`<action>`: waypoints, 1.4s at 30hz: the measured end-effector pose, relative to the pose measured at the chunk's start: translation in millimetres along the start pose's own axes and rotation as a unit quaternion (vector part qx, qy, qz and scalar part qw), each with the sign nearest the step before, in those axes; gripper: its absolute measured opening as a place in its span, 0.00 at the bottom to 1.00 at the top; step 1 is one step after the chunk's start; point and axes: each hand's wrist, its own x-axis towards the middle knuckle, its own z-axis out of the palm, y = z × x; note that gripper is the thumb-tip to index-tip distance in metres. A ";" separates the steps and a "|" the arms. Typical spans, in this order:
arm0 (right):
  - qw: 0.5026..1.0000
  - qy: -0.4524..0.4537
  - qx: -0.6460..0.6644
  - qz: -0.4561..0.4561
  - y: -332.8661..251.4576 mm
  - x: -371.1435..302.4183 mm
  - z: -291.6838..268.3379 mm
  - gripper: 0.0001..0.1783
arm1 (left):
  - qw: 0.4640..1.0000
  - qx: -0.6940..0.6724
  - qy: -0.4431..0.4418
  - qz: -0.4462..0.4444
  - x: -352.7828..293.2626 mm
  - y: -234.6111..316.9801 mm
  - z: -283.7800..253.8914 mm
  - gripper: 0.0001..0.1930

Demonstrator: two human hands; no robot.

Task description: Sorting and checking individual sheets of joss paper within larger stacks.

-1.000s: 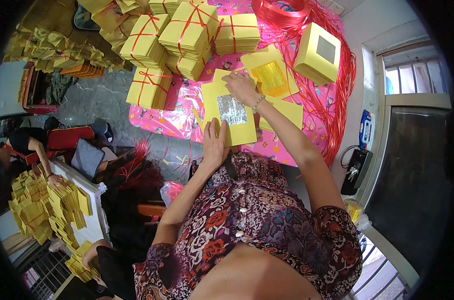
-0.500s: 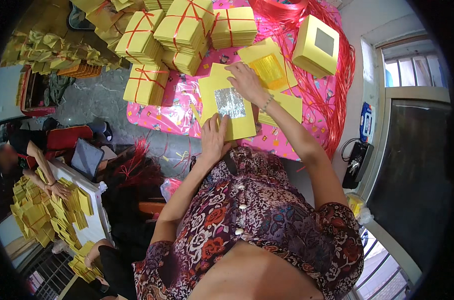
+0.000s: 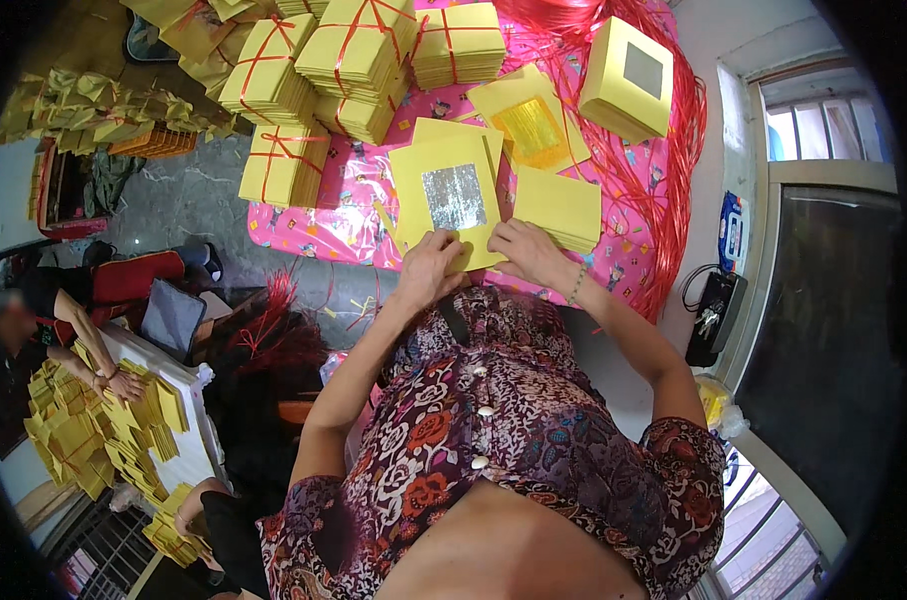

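Note:
A yellow paper sheet with a silver foil square in its middle lies in front of me at the table's near edge. My left hand grips its near edge, fingers curled on top and the thumb out of sight. At the near right corner my right hand pinches the same sheet with bent fingers. Another yellow sheet shows from under its far side. Just right of it lies a small stack of yellow paper. Beyond sits a yellow sheet with a gold foil square.
Bundles of yellow paper tied with red ribbon stand at the far left of the pink-covered table. A tall yellow stack and red plastic ribbon lie right. Another person's hand rests on yellow packets at the left.
My right hand has come from the sheet's far part to its near right corner. The sheet has shifted slightly toward me, uncovering another sheet's far edge. My left hand stays at the near edge.

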 end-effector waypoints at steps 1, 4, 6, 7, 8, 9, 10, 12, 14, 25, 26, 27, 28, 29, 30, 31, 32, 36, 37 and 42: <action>1.000 0.002 0.021 -0.006 5.0 -0.1 2.1 0.17 | 1.000 -0.013 -0.014 -0.003 0.7 -1.1 -2.2 0.20; 0.999 -0.005 0.048 -0.011 10.0 3.9 -2.1 0.15 | 0.999 -0.043 -0.019 -0.014 0.4 -4.0 -3.8 0.14; 0.998 -0.013 0.055 -0.010 6.8 6.8 -7.9 0.14 | 0.998 -0.059 -0.011 -0.022 -0.2 -6.8 -2.9 0.11; 0.998 -0.008 0.055 -0.012 4.5 7.5 -11.0 0.14 | 0.997 -0.065 -0.010 -0.027 0.0 -8.2 -2.4 0.10; 0.998 -0.003 0.054 -0.014 3.0 7.4 -12.3 0.14 | 0.997 -0.072 -0.009 -0.032 0.8 -8.7 -2.2 0.10; 0.998 -0.003 0.054 -0.014 1.4 7.7 -11.6 0.14 | 0.997 -0.072 -0.009 -0.032 1.0 -9.6 -2.5 0.10; 0.999 0.010 0.041 -0.015 -0.6 8.2 -10.5 0.14 | 0.996 -0.084 -0.005 -0.034 0.9 -10.8 -3.2 0.09; 0.999 0.023 0.028 -0.014 -0.2 7.5 -7.6 0.14 | 0.995 -0.096 -0.002 -0.034 1.4 -12.0 -3.2 0.09; 0.999 0.018 0.047 -0.011 3.5 6.6 -3.4 0.14 | 0.990 -0.128 0.012 -0.057 1.1 -13.5 -1.1 0.09; 0.947 0.013 0.283 0.153 13.7 13.4 2.4 0.10 | 0.931 -0.319 -0.083 -0.159 10.7 -48.6 10.4 0.10; 0.934 0.014 0.305 0.183 12.7 14.4 3.9 0.10 | 0.930 -0.314 -0.092 -0.168 11.6 -48.5 8.7 0.10; 0.934 0.014 0.305 0.183 12.0 14.5 4.9 0.10 | 0.930 -0.313 -0.092 -0.168 12.5 -48.1 7.1 0.10; 0.933 0.033 0.300 0.196 10.6 14.3 5.9 0.13 | 0.929 -0.309 -0.100 -0.176 13.5 -47.8 5.5 0.10; 0.931 0.052 0.295 0.208 7.7 14.9 6.2 0.15 | 0.929 -0.304 -0.107 -0.184 14.0 -48.1 4.2 0.10; 0.931 0.051 0.296 0.207 -1.6 17.5 2.3 0.15 | 0.928 -0.304 -0.106 -0.185 12.2 -50.6 4.9 0.10; 0.923 0.093 0.264 0.263 -12.9 19.4 -2.3 0.19 | 0.921 -0.326 -0.104 -0.184 9.1 -52.5 5.7 0.10; 0.910 0.135 0.230 0.318 -18.7 21.1 -6.3 0.23 | 0.914 -0.347 -0.103 -0.182 6.8 -53.7 6.8 0.10; 0.804 0.142 0.364 0.449 -4.3 12.5 26.2 0.29 | 0.910 -0.372 -0.087 -0.162 2.6 -50.8 9.2 0.09; 0.746 0.150 0.437 0.479 -10.9 12.3 29.2 0.29 | 0.914 -0.367 -0.079 -0.152 1.0 -50.5 9.7 0.09; 0.660 0.169 0.567 0.464 -26.6 17.3 24.1 0.29 | 0.950 -0.301 -0.052 -0.065 0.7 -33.7 1.0 0.09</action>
